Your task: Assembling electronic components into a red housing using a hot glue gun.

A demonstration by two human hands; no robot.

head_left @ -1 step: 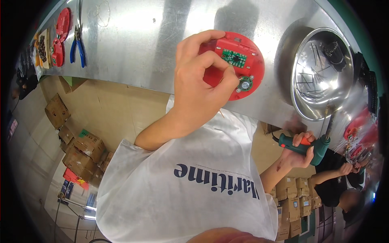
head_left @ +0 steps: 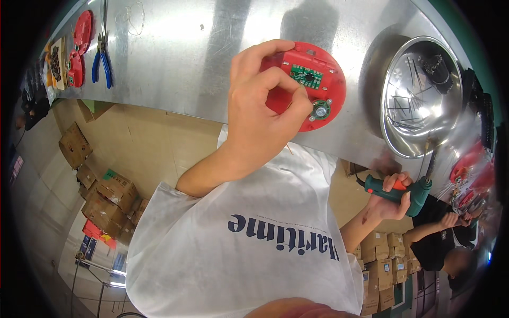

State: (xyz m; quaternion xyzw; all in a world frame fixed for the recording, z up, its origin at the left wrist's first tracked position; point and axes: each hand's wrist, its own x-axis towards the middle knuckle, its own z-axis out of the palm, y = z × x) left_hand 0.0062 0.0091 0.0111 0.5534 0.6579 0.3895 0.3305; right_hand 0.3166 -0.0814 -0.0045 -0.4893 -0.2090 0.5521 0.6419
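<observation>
A round red plastic housing [head_left: 336, 85] lies on the metal table, with a green circuit board [head_left: 307, 77] and a small round speaker [head_left: 321, 110] in it. My left hand [head_left: 265, 100] is over its left side, thumb and forefinger pinched between board and speaker; what they pinch is too small to make out. Its other fingers reach the housing's upper edge. A thin orange strand [head_left: 289, 149] pokes out below this hand. Off to the right, my right hand [head_left: 395, 199] grips a green soldering gun [head_left: 419, 196] with a red trigger, its tip pointing up toward a steel bowl.
The steel bowl [head_left: 386, 106] at the right holds thin dark pieces and a dark bundle. Blue-handled pliers [head_left: 101, 66] and red housing parts [head_left: 77, 69] lie at the far left. Another person's hands [head_left: 450, 220] work at the far right. Cardboard boxes [head_left: 108, 204] stand below the table.
</observation>
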